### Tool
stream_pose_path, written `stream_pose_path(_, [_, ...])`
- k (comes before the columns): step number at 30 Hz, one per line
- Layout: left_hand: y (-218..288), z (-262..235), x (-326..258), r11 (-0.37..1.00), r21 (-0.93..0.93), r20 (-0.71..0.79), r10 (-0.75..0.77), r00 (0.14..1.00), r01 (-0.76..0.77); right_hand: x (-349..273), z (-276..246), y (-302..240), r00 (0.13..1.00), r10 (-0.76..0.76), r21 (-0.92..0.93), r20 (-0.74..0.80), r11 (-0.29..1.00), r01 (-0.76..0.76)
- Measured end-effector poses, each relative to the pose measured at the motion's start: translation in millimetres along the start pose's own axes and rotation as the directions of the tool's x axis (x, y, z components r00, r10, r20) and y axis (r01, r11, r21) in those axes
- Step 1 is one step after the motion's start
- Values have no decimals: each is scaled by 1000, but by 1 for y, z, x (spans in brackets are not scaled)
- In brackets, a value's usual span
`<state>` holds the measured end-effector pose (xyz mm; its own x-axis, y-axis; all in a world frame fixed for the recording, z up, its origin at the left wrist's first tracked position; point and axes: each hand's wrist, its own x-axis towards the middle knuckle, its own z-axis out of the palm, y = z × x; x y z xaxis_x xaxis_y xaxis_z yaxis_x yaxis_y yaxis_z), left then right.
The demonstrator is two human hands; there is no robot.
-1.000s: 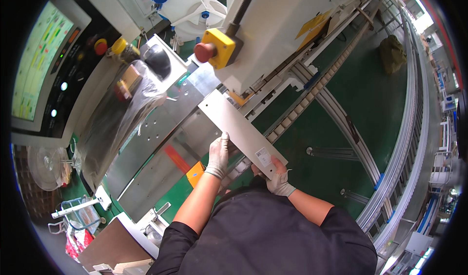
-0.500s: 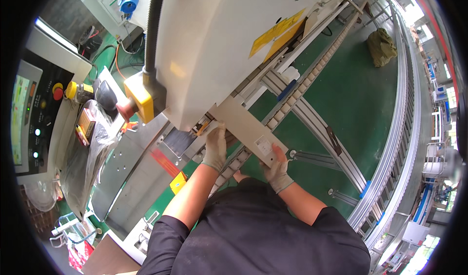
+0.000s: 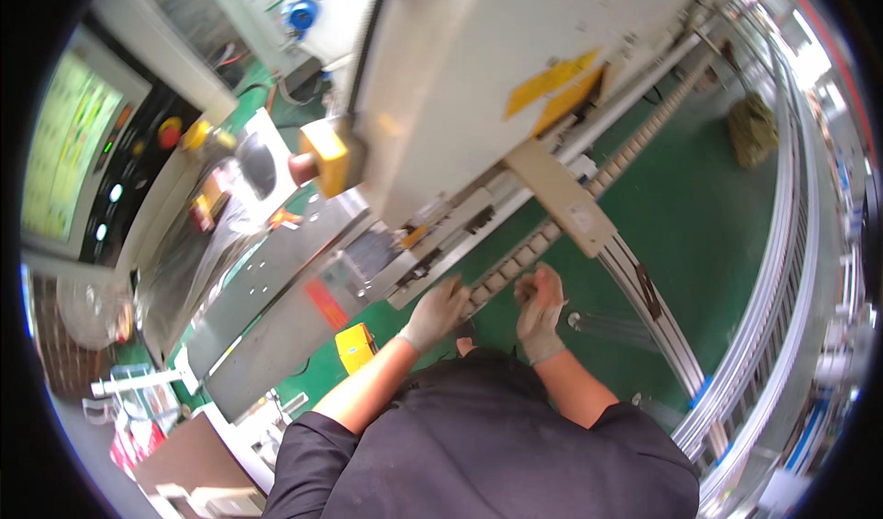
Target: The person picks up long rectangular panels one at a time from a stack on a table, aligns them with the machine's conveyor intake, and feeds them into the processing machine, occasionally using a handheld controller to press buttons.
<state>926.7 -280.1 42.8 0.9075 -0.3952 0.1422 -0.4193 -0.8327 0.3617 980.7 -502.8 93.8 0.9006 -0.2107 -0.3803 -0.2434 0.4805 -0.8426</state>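
A long pale beige panel (image 3: 563, 204) reaches out from the edge of the big white machine (image 3: 441, 86) and lies across the roller track (image 3: 515, 263), beyond my hands. My left hand (image 3: 436, 315), in a light work glove, is by the near end of the machine's rail, its fingers loosely bent and apart with nothing seen in them. On the other side of the track, my gloved right hand (image 3: 540, 313) is raised with its fingers half curled and apart, holding nothing. Motion blurs both hands a little.
A yellow knob box (image 3: 326, 158) hangs at the machine's near corner. To the left are a lit control screen (image 3: 69, 142) and a grey metal table (image 3: 267, 321). A yellow box (image 3: 353, 348) sits below it. Curved aluminium rails (image 3: 782, 289) run along the right, near a sack (image 3: 752, 131).
Both hands have let go of the panel. It has moved away along the machine, up and to the right. My hands have drawn back, and the view has shifted.
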Motion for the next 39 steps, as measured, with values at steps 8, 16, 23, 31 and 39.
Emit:
stream_pose_path(8, [-2, -97, -211, 411, -506, 38, -868, 496, 759, -118, 102, 30, 187, 65, -189, 980, 587, 788])
stream_pose_path(16, [44, -78, -484, 139, -605, -339, -936, -96, 784, -224, 165, 117, -188, 572, 68, 798, 225, 972])
stream_pose_path(23, [101, -62, -707, 496, -752, 394, -189, -899, -434, -306, 178, 164, -178, 546, 104, 819, 163, 981])
stream_pose_path(31, [110, -51, -848, 203, -977, 13, -216, -976, -58, -376, 200, 202, -252, 523, 122, 814, 269, 955])
stream_pose_path(39, [116, -93, -821, 316, -899, 206, -306, -929, -304, -384, 203, 210, -146, 580, 63, 801, 161, 985])
